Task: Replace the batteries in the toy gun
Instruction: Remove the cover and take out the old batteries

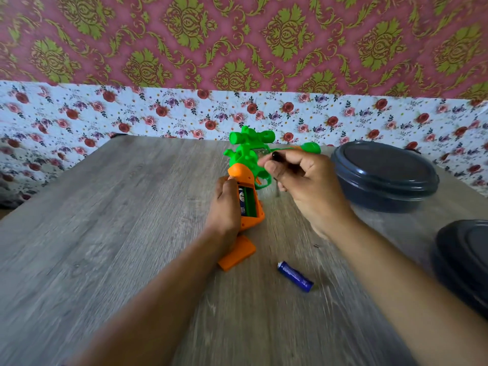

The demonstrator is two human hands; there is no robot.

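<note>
A green and orange toy gun (pixel 245 159) lies on the wooden table (pixel 118 233). Its orange grip is uncovered, and one blue battery (pixel 242 200) sits in the compartment beside an empty green slot. My left hand (pixel 224 207) holds the grip. My right hand (pixel 298 186) hovers just right of the gun, pinching a small screwdriver (pixel 276 157) with a black handle end; its thin shaft points down. The orange battery cover (pixel 236 253) lies on the table below the grip. A loose blue battery (pixel 295 276) lies nearer me, to the right.
A dark blue lidded bowl (pixel 383 175) stands at the right. Another dark container (pixel 464 262) sits at the right edge. A tiny dark screw (pixel 315 245) lies beside my right wrist. A floral wall (pixel 132 112) backs the table.
</note>
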